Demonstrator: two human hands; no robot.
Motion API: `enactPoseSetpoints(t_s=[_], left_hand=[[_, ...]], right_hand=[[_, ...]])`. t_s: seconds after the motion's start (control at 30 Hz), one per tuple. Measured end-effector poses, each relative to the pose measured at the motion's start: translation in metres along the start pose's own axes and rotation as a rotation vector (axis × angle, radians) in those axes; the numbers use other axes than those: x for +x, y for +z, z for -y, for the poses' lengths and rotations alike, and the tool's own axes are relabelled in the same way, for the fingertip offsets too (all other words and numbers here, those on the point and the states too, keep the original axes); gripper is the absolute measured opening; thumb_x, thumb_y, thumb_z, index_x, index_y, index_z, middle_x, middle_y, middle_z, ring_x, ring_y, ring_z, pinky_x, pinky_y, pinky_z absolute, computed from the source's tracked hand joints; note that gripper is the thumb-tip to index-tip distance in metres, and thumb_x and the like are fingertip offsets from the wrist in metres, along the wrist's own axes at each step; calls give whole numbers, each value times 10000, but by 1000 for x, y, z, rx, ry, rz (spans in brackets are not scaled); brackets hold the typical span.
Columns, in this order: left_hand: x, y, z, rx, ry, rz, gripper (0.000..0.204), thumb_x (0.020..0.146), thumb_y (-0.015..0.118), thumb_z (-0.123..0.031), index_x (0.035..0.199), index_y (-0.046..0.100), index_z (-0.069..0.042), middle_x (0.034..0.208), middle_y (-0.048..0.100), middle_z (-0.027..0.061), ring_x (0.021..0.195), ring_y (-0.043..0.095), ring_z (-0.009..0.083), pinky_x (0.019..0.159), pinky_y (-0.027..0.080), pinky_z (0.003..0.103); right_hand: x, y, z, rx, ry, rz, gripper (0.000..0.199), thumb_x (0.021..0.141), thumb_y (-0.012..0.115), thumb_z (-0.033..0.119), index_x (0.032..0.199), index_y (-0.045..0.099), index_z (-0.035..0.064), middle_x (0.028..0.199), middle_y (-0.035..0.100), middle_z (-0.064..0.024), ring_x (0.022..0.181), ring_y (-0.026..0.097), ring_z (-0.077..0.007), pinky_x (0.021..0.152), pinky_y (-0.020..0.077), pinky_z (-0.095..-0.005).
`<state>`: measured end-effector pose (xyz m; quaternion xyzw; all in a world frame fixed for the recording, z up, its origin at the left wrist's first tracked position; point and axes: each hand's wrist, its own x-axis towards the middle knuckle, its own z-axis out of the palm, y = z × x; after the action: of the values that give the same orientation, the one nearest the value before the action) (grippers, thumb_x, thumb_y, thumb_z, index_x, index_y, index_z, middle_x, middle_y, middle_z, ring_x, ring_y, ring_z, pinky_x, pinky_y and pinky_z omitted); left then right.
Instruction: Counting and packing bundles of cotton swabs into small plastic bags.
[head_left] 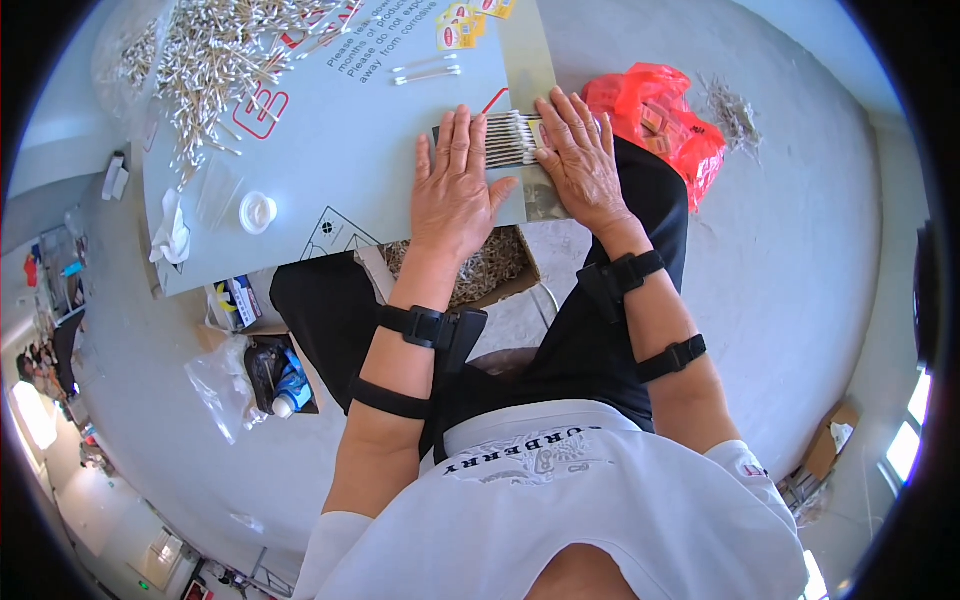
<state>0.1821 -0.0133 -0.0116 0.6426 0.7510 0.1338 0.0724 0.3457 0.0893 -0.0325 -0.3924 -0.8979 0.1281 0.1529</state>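
A flat row of cotton swabs (pixel 508 140) lies on a grey board (pixel 330 160) that serves as a low work surface. My left hand (pixel 455 185) rests flat on the board with its fingers together, covering the left end of the row. My right hand (pixel 578 160) lies flat over the right end, fingers spread a little. Neither hand grips anything. Black straps circle both forearms.
A big loose heap of cotton swabs (pixel 225 55) covers the board's far left. Two single swabs (pixel 425 72), a small white cup (pixel 257 211) and a crumpled tissue (pixel 170 235) lie on it. A red plastic bag (pixel 665 115) sits to the right, a cardboard box (pixel 480 270) of swabs under the board.
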Motion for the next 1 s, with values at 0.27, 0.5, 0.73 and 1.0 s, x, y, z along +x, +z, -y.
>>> enactPoseSetpoints(t_s=[0.27,0.5,0.73,1.0], left_hand=[[3,-1,-5,-31,24,5,766,896,545,-451,1488,240,-72,1560,207,104,1445,184,257,1168,145,484],[2,-2,-4,-11,59,8,758,886,564,-440,1476,274,-62,1549,237,89,1440,199,241,1168,146,476],[1,-4,-4,-10,65,9,747,873,599,-406,1462,309,-48,1538,264,83,1433,219,232,1167,154,470],[5,3,-11,-6,-1,-41,665,904,578,-322,1452,326,-42,1530,275,97,1421,245,251,1159,168,475]], right_hand=[[0,1,3,44,17,-15,571,959,470,394,1465,328,168,1540,271,-62,1431,215,-267,1154,90,-513],[-1,1,3,57,25,-26,577,960,460,406,1466,324,163,1540,269,-67,1429,219,-273,1153,95,-512],[-1,0,4,59,26,-17,571,960,463,402,1461,335,159,1537,274,-71,1426,224,-276,1154,103,-505],[0,1,3,100,15,-19,552,969,454,398,1454,346,159,1530,285,-81,1426,221,-287,1154,110,-497]])
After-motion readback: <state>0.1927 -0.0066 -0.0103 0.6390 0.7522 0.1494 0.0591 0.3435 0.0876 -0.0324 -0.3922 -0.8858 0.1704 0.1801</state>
